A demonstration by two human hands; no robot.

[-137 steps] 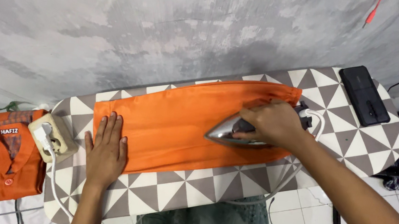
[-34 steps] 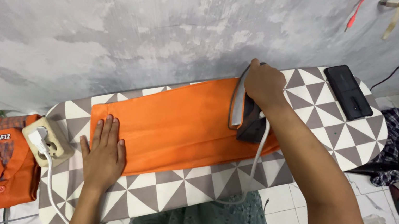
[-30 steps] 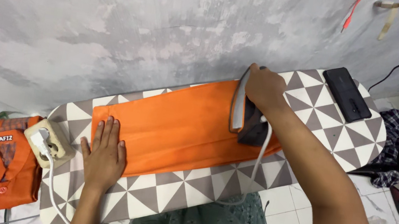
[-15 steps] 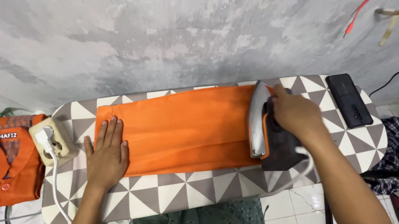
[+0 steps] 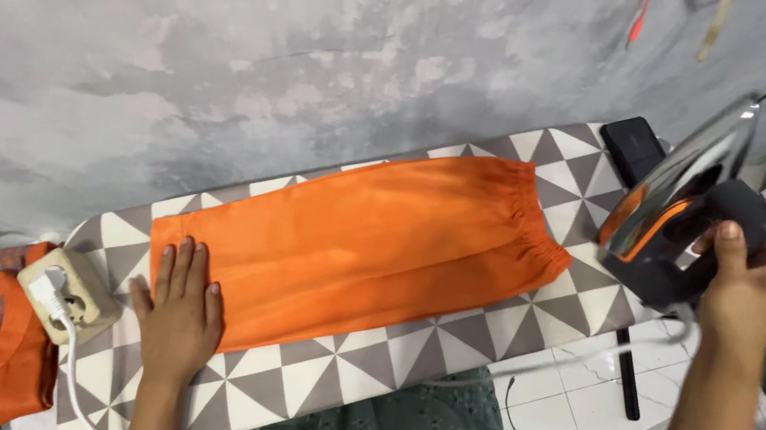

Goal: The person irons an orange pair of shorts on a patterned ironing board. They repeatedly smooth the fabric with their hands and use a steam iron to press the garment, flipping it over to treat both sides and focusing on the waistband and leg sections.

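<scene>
I had my right hand (image 5: 757, 286) clenched around the iron (image 5: 683, 204), lifted clear past the board's right end, while my left hand (image 5: 176, 311), flat and gripping nothing, pinned the orange garment (image 5: 359, 242) at the ironing board (image 5: 350, 367)'s left end. The white cord (image 5: 543, 360) hung off the front edge; I judged it could snag and jerk the hot soleplate toward my wrist or the black phone (image 5: 631, 146) at the far right corner.

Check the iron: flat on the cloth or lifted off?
Lifted off. The right hand holds the iron tipped up in the air past the board's end, soleplate clear of the orange cloth. The left hand presses the cloth's edge.
</scene>
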